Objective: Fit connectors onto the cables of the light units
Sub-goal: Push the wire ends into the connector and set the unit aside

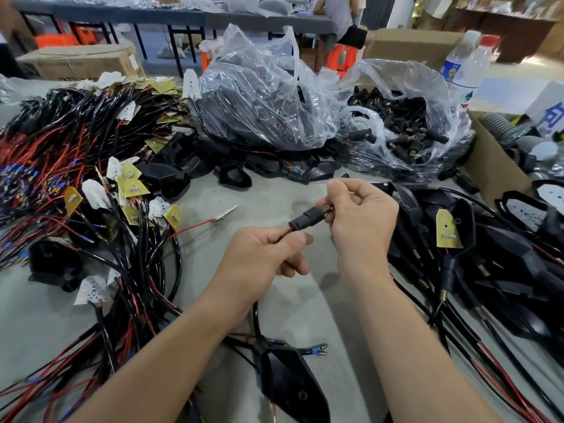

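the step in hand looks like the seating of one connector [305, 219] on its lead. the black connector is held in the air above the counter [268, 193], between the two hands. the left hand [265, 257] pinches the cable [255, 319] just behind the connector, thumb on top, where thin red and black wires enter its rear end; the other fingers curl under. the right hand [363, 221] pinches the connector's front end between thumb and forefinger, where a metal tip shows. from the left hand the cable drops to a black light unit [290, 383] that lies on the counter between the forearms. a second lead [317, 349] with blue-sleeved terminals lies bare beside that unit, so by my reading this unit has one more end to fit.

whether the terminal is fully home inside the connector cannot be told from here. the next move, as i judge it, calls for a firm push of wire into body with the hands opposed, then a light tug to check. a fresh connector would then come from the open bag of connectors [406, 129] at the far right, well apart from the hands. a tangle of wires [76, 178] lies to the left, a heap of black units [488, 254] to the right.
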`<state>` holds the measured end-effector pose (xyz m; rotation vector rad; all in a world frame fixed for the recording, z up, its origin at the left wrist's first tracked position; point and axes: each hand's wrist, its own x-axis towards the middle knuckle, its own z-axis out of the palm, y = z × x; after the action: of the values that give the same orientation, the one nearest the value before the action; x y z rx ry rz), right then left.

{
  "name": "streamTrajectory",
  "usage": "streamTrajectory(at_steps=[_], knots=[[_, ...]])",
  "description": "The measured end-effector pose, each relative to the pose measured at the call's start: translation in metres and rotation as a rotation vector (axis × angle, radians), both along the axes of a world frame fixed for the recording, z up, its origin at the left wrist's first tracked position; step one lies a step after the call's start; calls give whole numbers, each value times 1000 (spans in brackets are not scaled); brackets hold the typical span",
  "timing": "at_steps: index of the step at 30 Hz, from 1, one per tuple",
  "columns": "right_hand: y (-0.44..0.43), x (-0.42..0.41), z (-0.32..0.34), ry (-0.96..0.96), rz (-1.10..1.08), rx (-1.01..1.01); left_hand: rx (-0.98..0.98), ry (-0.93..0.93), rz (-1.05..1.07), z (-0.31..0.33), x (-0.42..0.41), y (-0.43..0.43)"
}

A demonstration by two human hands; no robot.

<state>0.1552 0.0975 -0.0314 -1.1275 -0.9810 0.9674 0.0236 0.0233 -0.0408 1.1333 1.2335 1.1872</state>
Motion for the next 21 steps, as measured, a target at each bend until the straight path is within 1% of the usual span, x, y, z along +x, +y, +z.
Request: streamTrajectory(at_steps=[4, 7, 10, 16, 18, 21], knots=[[-1, 4, -4, -44, 6, -41, 75, 45, 67, 2, 2, 0], [-5, 6, -3, -52, 61, -34, 63, 53, 107, 3, 2, 1], [-5, 7, 2, -23, 132, -27, 52, 103, 138, -1, -1, 4], [3, 16, 10, 240, 100, -147, 28, 204, 142, -5, -2, 5], [2, 15, 9, 281, 128, -154, 6, 169, 113, -4, -3, 5], [1, 13, 11, 353, 228, -163, -41, 34, 28, 0, -2, 3]])
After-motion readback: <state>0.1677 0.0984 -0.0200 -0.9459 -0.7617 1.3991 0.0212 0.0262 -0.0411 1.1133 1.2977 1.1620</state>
